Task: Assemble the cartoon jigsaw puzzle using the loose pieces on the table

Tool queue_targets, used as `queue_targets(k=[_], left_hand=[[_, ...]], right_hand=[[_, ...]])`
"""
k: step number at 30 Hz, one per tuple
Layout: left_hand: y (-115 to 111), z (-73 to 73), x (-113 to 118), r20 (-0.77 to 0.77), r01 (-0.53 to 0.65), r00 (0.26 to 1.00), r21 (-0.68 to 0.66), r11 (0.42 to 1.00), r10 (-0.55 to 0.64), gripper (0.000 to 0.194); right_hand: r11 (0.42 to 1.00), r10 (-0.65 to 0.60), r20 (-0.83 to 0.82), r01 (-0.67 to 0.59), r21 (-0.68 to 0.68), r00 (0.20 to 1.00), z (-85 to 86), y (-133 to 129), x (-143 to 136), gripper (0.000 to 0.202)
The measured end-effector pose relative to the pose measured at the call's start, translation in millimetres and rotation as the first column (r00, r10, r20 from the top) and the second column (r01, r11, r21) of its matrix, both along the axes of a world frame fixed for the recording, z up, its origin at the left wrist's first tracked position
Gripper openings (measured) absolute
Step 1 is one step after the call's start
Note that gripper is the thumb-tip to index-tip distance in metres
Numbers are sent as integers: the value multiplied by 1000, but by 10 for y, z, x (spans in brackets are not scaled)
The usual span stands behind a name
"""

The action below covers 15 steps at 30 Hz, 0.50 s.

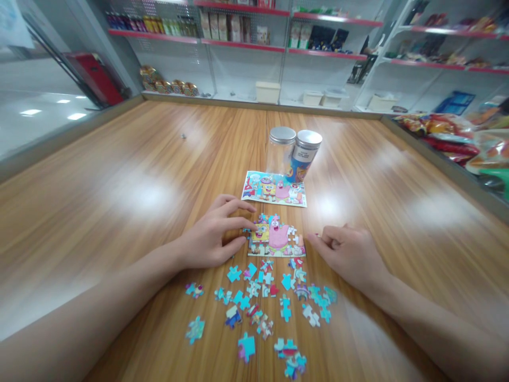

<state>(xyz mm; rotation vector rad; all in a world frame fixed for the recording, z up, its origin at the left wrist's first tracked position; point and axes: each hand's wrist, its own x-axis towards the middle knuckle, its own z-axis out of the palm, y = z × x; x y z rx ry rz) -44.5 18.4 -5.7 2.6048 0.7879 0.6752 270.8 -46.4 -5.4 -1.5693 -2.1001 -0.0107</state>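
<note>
A partly assembled jigsaw puzzle (278, 239) with a yellow square character and a pink starfish lies on the table. My left hand (217, 231) rests at its left side, fingers spread, the fingertips over its upper left edge. Just right of the puzzle is my right hand (345, 252), its fingers curled and pinched; a tiny bit of something shows at the fingertips, too small to make out. Loose puzzle pieces (246, 346), mostly light blue, lie scattered nearer to me. Behind the puzzle, a printed picture card (274, 190) shows the same characters.
A clear jar (280, 151) and a blue-labelled can (304, 156), both silver-lidded, stand at the card's back edge. The wooden table (119, 212) has a raised rim. Snack bags (449, 135) sit beyond its right edge, with stocked shelves (246, 45) behind.
</note>
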Motion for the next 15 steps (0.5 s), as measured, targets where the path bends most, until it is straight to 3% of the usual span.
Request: queue_targets(k=[2,4,6,9,11,15], left_hand=[[-3,6,8,1,0,1000,-1,1000,0,28],[-9,18,16,0,5,1000,2,1000,-5,29],[-15,31,23,8,7,1000,4,1000,-7,30],[-20,43,30,14,7,1000,-2,1000,-7,30],[-21,44,34,13,6,1000,-8,1000,-6,30],[-17,32,44,19,9,1000,-19,1000,-8,30]], right_hand=[[995,75,-40,-72,71,996,30,-47,-38,43],[964,250,-59,-242,110,966,51,-124,-102,26],[892,449,-67,-444,79,891,59,-220,-175,7],[758,652,-63,-651,45,755,60,-348,-251,13],[706,708,-78,-707,48,702,65,-393,-265,18],[678,734,-93,-733,54,672,84,-395,-267,26]])
